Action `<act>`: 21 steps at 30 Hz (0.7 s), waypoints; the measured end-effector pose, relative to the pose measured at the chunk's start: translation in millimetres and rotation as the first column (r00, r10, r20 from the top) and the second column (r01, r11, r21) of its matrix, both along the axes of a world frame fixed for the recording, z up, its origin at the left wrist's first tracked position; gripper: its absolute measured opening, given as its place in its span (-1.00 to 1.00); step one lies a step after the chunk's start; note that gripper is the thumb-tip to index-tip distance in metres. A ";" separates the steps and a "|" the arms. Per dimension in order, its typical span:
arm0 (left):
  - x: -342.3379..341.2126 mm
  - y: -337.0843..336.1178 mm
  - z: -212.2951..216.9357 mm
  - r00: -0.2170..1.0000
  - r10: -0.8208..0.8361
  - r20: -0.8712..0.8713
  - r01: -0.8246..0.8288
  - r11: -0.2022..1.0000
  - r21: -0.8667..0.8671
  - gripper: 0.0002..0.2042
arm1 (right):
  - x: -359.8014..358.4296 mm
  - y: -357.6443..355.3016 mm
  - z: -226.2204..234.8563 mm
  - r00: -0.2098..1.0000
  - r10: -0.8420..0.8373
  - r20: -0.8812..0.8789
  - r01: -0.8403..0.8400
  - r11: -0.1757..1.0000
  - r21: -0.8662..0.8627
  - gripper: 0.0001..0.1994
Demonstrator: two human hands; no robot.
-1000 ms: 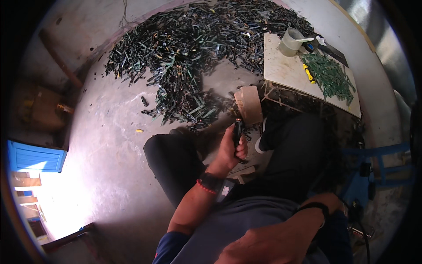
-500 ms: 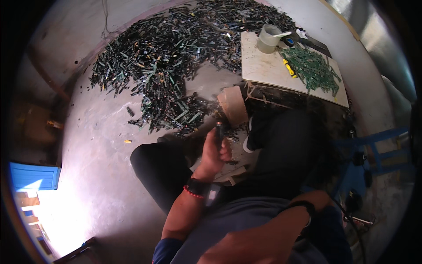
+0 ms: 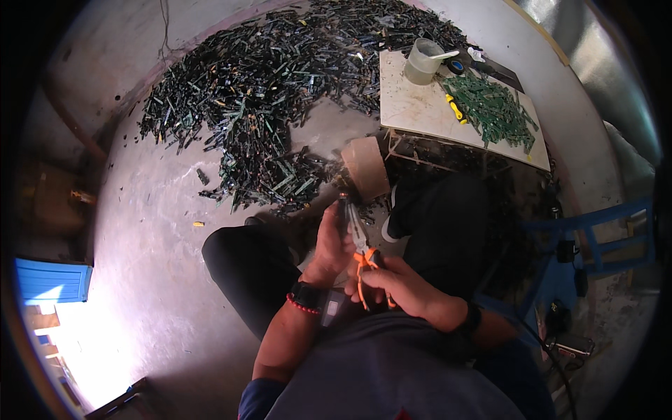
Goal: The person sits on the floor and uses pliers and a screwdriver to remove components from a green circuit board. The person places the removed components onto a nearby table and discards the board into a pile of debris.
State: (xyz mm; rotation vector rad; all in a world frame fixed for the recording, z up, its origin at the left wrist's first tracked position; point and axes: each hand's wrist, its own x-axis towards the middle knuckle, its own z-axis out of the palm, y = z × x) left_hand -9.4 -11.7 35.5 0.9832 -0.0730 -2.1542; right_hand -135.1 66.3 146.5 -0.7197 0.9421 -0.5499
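Note:
My left hand (image 3: 330, 245) is closed around a slim dark piece (image 3: 343, 201) with a copper-coloured tip that sticks up past the thumb. What it is exactly I cannot make out. In my right hand (image 3: 402, 280) are long-nose pliers (image 3: 359, 234) with orange-and-black handles. Their jaws point up and lie right beside the dark piece; whether they touch it I cannot tell. Both hands are over my lap, between my knees. Beyond them a large heap of dark and green strips (image 3: 252, 119) covers the floor.
A low white board table (image 3: 399, 98) at the far right bears a cloudy plastic jug (image 3: 422, 63), a yellow-and-black tool (image 3: 456, 110) and a pile of green strips (image 3: 490, 112). A brown cardboard piece (image 3: 365, 168) stands before my feet. Blue chair (image 3: 595, 231) at right.
My right hand has come up from near my waist to beside my left hand, now with the pliers showing in it. The left hand keeps its hold on the dark piece.

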 end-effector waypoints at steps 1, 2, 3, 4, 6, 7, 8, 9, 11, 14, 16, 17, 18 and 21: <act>2.0 0.1 -3.1 0.998 -0.030 -0.053 0.028 0.999 -0.029 -0.58 | -2.3 -1.2 -3.3 0.999 -0.040 -0.011 0.040 0.999 0.019 -0.78; 6.2 0.6 -9.6 0.993 -0.061 -0.105 0.055 0.997 -0.059 -0.62 | -3.9 -1.3 -6.8 0.996 -0.081 0.019 0.080 0.994 0.081 -0.78; 9.1 1.1 -12.6 0.984 -0.090 -0.154 0.077 0.993 -0.089 -0.66 | -6.6 -2.5 -8.9 0.997 -0.069 0.029 0.066 0.992 0.109 -0.78; 8.8 1.4 -14.2 0.986 -0.078 -0.145 0.067 0.995 -0.080 -0.66 | -9.3 -4.2 -10.5 0.998 -0.057 0.039 0.051 0.989 0.137 -0.78; 6.3 1.8 -14.6 0.990 -0.054 -0.128 0.047 0.997 -0.061 -0.67 | -11.3 -6.2 -14.8 0.998 -0.013 0.066 0.003 0.989 0.149 -0.77; 5.2 2.1 -13.8 0.993 -0.055 -0.105 0.049 0.997 -0.062 -0.65 | -12.2 -7.0 -17.0 0.997 0.008 0.080 -0.021 0.988 0.154 -0.77; 4.2 2.4 -11.9 0.995 -0.055 -0.082 0.050 0.997 -0.063 -0.63 | -13.3 -8.0 -19.6 0.996 0.003 0.085 -0.017 0.986 0.164 -0.76; 2.9 2.5 -9.5 0.997 -0.056 -0.058 0.052 0.997 -0.064 -0.60 | -14.5 -8.9 -22.4 0.996 -0.004 0.089 -0.012 0.985 0.175 -0.75; -3.2 1.9 0.4 1.000 -0.010 0.025 0.010 1.000 -0.002 -0.62 | -15.1 -11.5 -23.1 0.996 -0.012 0.086 -0.005 0.981 0.195 -0.74; -2.2 2.9 -3.8 0.998 -0.009 0.066 0.009 1.000 0.008 -0.63 | -13.5 -15.2 -21.7 0.998 -0.019 0.058 0.006 0.976 0.216 -0.75; -2.8 4.0 -6.0 0.993 -0.007 0.115 0.008 1.000 -0.015 -0.64 | -13.2 -16.3 -25.1 0.999 -0.025 0.040 0.016 0.975 0.220 -0.74; -5.2 4.6 -5.5 0.986 0.006 0.165 -0.001 1.000 -0.029 -0.64 | -13.5 -17.2 -24.5 0.998 -0.033 0.045 0.023 0.977 0.214 -0.73; -6.0 5.2 -5.7 0.976 0.022 0.216 -0.013 0.999 -0.042 -0.64 | -13.6 -18.6 -24.4 0.998 -0.039 0.052 0.027 0.978 0.208 -0.72; 1.1 5.5 -14.6 0.968 -0.092 0.235 0.110 0.992 -0.067 -0.62 | -13.3 -20.5 -24.9 0.997 -0.046 0.054 0.034 0.980 0.194 -0.72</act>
